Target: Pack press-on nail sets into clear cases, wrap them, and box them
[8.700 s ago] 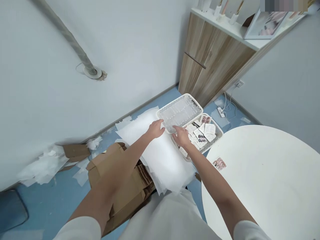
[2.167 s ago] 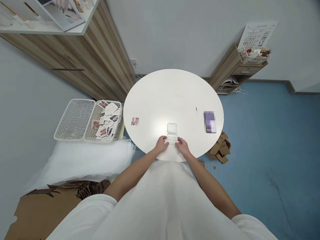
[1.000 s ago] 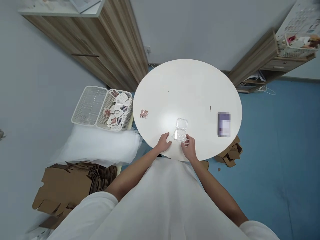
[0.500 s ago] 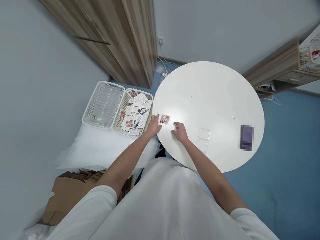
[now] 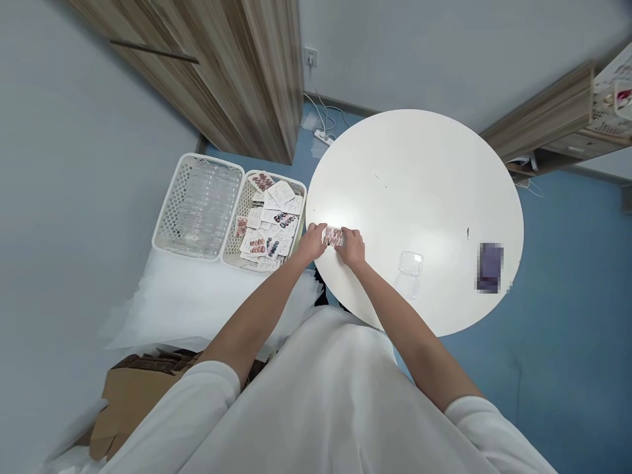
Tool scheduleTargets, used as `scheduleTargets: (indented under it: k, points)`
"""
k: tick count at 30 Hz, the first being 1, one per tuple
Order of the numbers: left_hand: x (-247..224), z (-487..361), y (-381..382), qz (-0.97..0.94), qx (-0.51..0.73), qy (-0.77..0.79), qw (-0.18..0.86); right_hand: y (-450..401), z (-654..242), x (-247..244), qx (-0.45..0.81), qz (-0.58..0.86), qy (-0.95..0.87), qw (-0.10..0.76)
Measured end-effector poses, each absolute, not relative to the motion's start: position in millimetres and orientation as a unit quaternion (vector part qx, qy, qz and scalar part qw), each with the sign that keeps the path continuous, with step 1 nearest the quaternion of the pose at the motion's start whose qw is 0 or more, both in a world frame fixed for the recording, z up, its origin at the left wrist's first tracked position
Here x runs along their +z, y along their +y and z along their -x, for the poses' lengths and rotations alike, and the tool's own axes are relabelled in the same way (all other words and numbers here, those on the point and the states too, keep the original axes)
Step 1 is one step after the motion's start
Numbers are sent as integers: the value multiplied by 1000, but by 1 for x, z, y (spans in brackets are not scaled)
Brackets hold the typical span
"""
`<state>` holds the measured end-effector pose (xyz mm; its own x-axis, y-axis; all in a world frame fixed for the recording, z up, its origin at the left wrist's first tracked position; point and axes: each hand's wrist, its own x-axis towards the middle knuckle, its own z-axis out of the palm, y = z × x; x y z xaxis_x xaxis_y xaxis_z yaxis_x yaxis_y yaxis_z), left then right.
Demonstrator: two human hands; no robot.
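A small card of reddish-brown nail-like pieces [image 5: 332, 236] is between my hands at the left side of the round white table [image 5: 419, 171]. My left hand [image 5: 312, 242] pinches its left edge, fingers closed. On its right edge, my right hand [image 5: 352, 247] is closed too. To the right of my hands, a clear plastic case [image 5: 411, 263] lies open on the table, its two halves unfolded.
Left of the table stand a white basket of clear cases [image 5: 202, 210] and a basket of nail cards [image 5: 269, 224]. A blurred purple object [image 5: 490, 266] lies at the table's right. Cardboard [image 5: 123, 401] is at the lower left.
My right hand has moved left to the card and closed on its right edge. My left hand has closed on the left edge. The whole view has shifted slightly.
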<state>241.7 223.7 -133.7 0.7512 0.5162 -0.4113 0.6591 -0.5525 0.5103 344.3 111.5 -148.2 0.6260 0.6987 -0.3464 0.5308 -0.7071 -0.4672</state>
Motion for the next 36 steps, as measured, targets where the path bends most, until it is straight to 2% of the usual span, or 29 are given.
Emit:
scheduleTargets:
  k: [5, 12, 16, 22, 28, 36]
  points:
    - [-138, -240, 220, -875, -68, 323, 355, 111, -343, -152, 252, 889, -333, 189]
    - [-134, -235, 203, -878, -25, 296, 376, 88, -346, -151, 268, 838, -366, 304]
    - [-124, -239, 178, -885, -4, 270, 380, 52, -355, -137, 271, 814, -393, 330]
    - [-110, -261, 108, -890, -15, 219, 399, -41, -374, -116, 259, 806, -410, 340]
    - [-108, -287, 30, -898, -46, 182, 398, -130, -401, -121, 254, 820, -405, 314]
    - [-114, -314, -6, -924, -90, 204, 312, -161, -435, -139, 265, 826, -428, 255]
